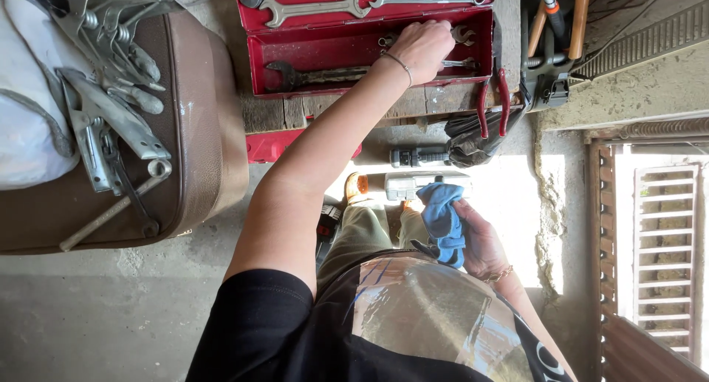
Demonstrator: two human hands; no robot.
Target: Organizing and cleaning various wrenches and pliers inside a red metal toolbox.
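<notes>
A red metal toolbox stands open on a wooden surface ahead of me, with several steel wrenches lying in its lid and tray. My left hand reaches into the tray with a thin bracelet on the wrist. Its fingers curl around a small open-ended wrench at the tray's right end. My right hand is low by my waist and grips a crumpled blue cloth. My black shirt and olive trousers fill the bottom of the view.
A brown case at the left carries several grey metal clamps. Red-handled pliers hang off the toolbox's right side. Wooden tool handles stand at top right. A dark tool lies on the concrete floor; a metal grate is at right.
</notes>
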